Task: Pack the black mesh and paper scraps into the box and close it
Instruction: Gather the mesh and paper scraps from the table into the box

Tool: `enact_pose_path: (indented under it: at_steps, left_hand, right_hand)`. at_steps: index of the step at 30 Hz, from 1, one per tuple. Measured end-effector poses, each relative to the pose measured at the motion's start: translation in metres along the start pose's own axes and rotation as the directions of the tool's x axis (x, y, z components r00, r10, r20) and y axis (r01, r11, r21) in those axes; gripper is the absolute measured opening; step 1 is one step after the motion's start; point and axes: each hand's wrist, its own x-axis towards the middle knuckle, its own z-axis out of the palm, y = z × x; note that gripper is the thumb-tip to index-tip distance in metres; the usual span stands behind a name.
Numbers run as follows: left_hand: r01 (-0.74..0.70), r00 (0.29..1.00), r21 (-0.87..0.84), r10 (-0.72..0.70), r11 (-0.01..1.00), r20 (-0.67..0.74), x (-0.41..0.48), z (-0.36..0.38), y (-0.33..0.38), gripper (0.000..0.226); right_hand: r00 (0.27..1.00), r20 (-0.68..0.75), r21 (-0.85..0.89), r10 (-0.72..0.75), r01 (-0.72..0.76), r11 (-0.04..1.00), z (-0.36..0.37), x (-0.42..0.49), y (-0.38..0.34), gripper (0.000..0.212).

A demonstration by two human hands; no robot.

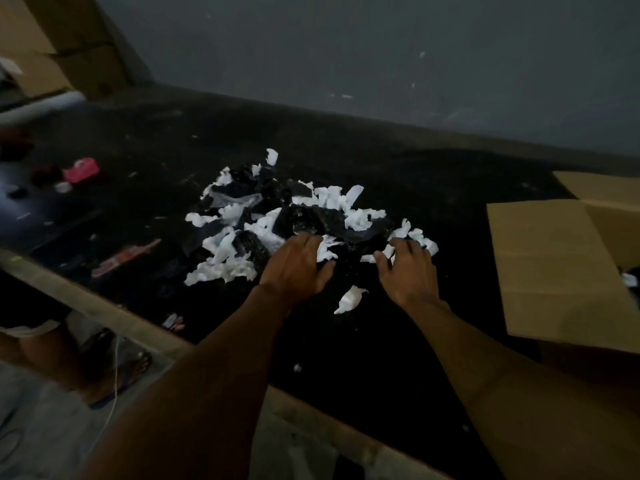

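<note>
A heap of white paper scraps (332,197) mixed with black mesh (304,220) lies in the middle of the dark table (381,341). My left hand (298,268) rests palm down on the near side of the heap, fingers curled into the mesh and scraps. My right hand (408,271) sits just right of it, fingers spread over scraps at the heap's right edge. One loose scrap (351,299) lies between my wrists. The brown cardboard box (554,268) stands at the right with its flap open toward me; its inside is mostly out of frame.
A pink tape dispenser (82,169) and small dark items sit at the far left of the table. A reddish strip (126,258) lies near the left edge. Stacked cardboard (69,39) stands at the back left. A person's legs (69,355) are beside the table, lower left.
</note>
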Motion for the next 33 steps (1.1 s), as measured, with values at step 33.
enact_pose_path:
  at_steps: [33]
  left_hand:
    - [-0.338,0.895,-0.236,0.389,0.911,0.22,0.252,0.21,-0.055,0.056]
  right_hand:
    - [0.977,-0.205,-0.112,0.056,-0.08,0.991,0.132,0.144,0.073,0.048]
